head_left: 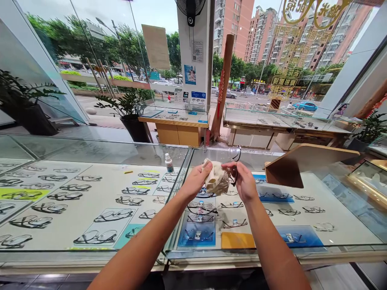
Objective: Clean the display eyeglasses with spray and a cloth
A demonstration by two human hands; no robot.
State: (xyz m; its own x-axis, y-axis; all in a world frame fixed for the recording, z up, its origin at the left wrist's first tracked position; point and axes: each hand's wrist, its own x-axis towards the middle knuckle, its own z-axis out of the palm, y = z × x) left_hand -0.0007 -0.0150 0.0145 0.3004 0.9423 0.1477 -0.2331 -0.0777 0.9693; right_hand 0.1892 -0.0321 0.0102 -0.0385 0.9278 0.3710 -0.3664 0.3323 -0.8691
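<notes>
Above the glass display counter, my left hand (196,180) is closed on a crumpled cream cloth (218,179). My right hand (244,182) grips a pair of eyeglasses (235,153) by the frame, with one round lens sticking up above the fingers. The cloth bunches against the other part of the glasses and hides it. A small white bottle (168,162) stands upright on the glass, left of my hands.
Rows of eyeglasses (104,215) lie inside the glass display counter (151,251). A brown slanted board (290,173) stands on the right. Beyond are another showcase (178,133), a potted plant (136,125) and a tree trunk post (223,84).
</notes>
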